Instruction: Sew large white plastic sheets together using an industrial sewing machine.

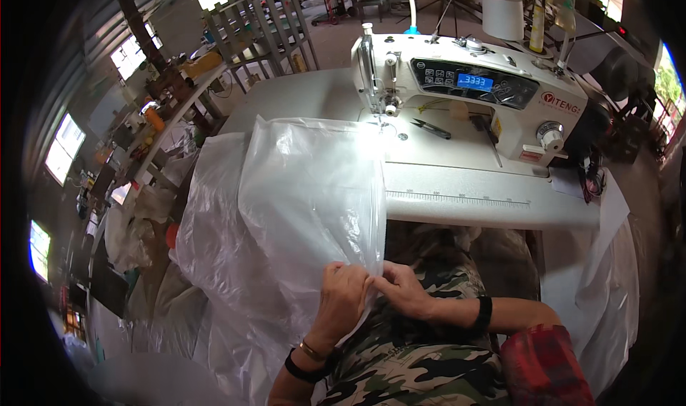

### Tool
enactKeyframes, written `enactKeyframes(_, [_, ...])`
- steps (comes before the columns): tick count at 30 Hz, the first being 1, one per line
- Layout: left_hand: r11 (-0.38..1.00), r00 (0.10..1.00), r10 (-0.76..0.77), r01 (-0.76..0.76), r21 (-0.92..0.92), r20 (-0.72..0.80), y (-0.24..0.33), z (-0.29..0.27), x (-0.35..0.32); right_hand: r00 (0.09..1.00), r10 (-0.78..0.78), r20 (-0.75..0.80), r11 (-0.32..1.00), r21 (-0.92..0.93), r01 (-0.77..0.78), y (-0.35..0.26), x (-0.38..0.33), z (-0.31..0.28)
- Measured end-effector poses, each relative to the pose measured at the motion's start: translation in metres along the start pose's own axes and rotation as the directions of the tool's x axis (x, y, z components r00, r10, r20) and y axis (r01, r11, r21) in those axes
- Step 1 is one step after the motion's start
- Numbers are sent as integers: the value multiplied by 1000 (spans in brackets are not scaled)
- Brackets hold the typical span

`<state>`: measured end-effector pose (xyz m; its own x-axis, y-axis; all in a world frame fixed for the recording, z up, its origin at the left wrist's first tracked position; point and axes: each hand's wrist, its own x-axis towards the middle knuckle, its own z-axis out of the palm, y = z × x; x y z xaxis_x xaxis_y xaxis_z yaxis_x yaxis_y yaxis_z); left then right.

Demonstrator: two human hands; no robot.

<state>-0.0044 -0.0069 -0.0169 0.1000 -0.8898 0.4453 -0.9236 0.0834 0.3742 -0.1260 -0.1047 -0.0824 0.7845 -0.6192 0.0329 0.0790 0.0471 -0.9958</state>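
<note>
Sat close over camouflage trousers (421,367), with both hands pinched together on the near edge of a clear plastic sheet (307,206). Left hand (341,300) closed on the sheet's edge from the left side; right hand (404,290) gripping the same edge just beside it, fingertips touching — looked like folding or lining up the hem before stitching. Beyond the hands, ran up and away across the lap onto the white table (457,199), far edge lying under the needle of the sewing machine (464,84). Small scissors (431,128) lay on the machine bed past the right hand. Next move probably called for keeping the edge taut and straight while feeding it forward.
</note>
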Motion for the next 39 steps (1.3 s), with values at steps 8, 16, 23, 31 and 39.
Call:
enactKeyframes(8, [947, 983, -181, 177, -268, 11, -4, 9, -8, 999, -32, 21, 990, -135, 35, -8, -22, -6])
enactKeyframes(16, [936, 938, -346, 342, -85, -39, 3, -2, -10, 998, -65, 17, 998, 14, 65, -10, -21, -2])
enactKeyframes(23, [974, 991, -129, 134, 180, -41, 9, 6, 14, 994, -108, 23, 991, -73, 109, 2, -16, -3])
enactKeyframes(31, [997, 996, -80, 80, -16, 30, 3, 6, 20, 956, -282, 74, 860, -423, 287, -6, -18, -5])
enactKeyframes(39, [820, 922, -356, 387, -422, 153, -15, 8, 10, 776, -448, 444, 591, -504, 629, -12, 3, -18])
